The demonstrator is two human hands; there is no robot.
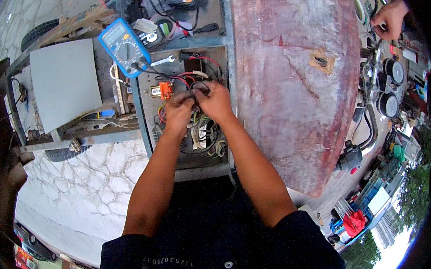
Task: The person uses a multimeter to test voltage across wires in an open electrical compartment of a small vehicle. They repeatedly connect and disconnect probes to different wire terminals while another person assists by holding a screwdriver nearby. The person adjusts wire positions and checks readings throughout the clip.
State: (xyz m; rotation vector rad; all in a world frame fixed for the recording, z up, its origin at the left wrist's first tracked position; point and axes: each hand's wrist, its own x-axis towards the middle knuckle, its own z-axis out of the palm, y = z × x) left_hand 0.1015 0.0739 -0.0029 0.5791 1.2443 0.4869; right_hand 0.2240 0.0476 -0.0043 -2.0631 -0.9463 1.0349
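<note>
1. Gripping is seen at the centre of the open metal compartment [145,97]: a bundle of dark wires [200,87] is pinched between the left hand [180,108] and the right hand [216,100], the fingers of both curled shut around it.
2. The two hands are held touching, thumb sides together, just above a tangle of red, yellow, white and black wiring [202,133] that fills the compartment's middle and near part.
3. An orange connector block [165,89] is noted just beside the left hand, toward the compartment's far left corner; red leads are run from it toward the held wires.
4. A small open-ended spanner [163,61] is laid along the compartment's far edge.
5. A blue multimeter [124,46] is rested tilted over the far left corner of the compartment, its black leads trailing down into it.
6. A grey flat panel [65,81] is seen to the left of the compartment, on a rusted metal frame [67,143]; a tyre [37,32] shows beyond the frame's far left corner.
7. A large curved, worn red panel [295,76] is recorded directly against the compartment's right edge.
8. Round gauges [393,88] and handlebar parts are seen beyond the red panel's right edge; another person's hand [390,17] is closed on something small there, which cannot be made out.
9. Pale cracked ground [91,181] lies below the frame.
</note>
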